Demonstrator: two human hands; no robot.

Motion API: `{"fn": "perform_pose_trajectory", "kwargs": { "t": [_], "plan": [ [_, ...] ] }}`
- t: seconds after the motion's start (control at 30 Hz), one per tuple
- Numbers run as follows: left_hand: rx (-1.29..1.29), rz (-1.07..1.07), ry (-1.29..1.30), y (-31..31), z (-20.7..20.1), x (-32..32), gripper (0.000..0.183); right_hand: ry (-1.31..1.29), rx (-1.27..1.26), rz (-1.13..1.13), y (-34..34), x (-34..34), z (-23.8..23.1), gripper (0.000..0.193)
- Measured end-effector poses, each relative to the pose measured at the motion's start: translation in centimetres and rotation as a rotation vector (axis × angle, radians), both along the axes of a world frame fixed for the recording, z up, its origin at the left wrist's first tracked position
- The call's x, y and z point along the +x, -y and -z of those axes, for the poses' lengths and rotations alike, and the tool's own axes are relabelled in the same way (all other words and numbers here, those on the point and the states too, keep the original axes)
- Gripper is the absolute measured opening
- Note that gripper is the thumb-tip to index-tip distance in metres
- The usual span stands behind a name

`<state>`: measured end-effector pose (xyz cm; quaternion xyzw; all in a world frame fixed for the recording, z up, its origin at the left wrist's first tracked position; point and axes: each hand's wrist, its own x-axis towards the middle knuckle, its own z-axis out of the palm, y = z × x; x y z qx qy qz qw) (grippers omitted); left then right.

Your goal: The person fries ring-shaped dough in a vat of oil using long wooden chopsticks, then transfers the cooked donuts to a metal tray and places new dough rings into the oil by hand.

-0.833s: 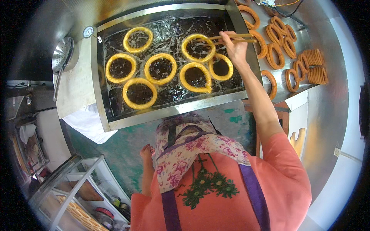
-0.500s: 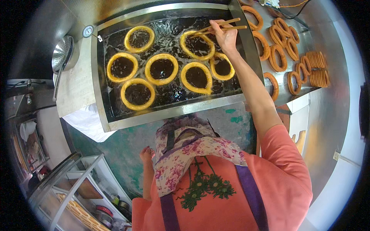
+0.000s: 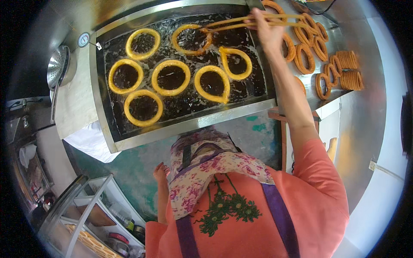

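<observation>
My right hand (image 3: pixel 267 36) is closed around a pair of long wooden chopsticks (image 3: pixel 234 23) over the far right side of a fryer (image 3: pixel 189 117) of dark oil. The chopstick tips meet the right rim of a dough ring (image 3: pixel 175 38), which is browned along its right and lower edge. Several yellow dough rings float around it; the ring to its right (image 3: pixel 249 64) has a pointed corner, and so does the one below (image 3: pixel 197 81). My left hand (image 3: pixel 161 172) hangs low beside the floral apron (image 3: pixel 232 165), fingers loosely bent and apart, with nothing seen in it.
Right of the fryer, a metal tray (image 3: pixel 312 88) holds several brown fried rings, some stacked upright. A perforated skimmer (image 3: pixel 58 64) rests in a pot at the left, near a dial thermometer (image 3: pixel 84 39). A shelf unit (image 3: pixel 101 189) stands at the lower left.
My right hand has moved up and right with the chopsticks. The far middle ring now shows brown and lies apart from its right-hand neighbour. The view has shifted slightly; my left hand stays low.
</observation>
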<state>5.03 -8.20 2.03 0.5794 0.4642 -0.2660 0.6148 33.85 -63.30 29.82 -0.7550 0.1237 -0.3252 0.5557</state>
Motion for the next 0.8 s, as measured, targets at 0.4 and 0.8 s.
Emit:
{"fn": "perform_pose_trajectory", "kwargs": {
  "t": [0.4,0.8],
  "plan": [
    [-0.327,-0.025,0.070,-1.8,3.1,1.9,0.026,-0.377,-0.454,0.039,5.0,-11.4,2.1,0.029],
    [-0.197,0.283,0.071,-6.5,7.2,5.1,0.030,-0.440,-0.476,0.187,1.6,-15.7,-1.3,0.029]
  ]
}}
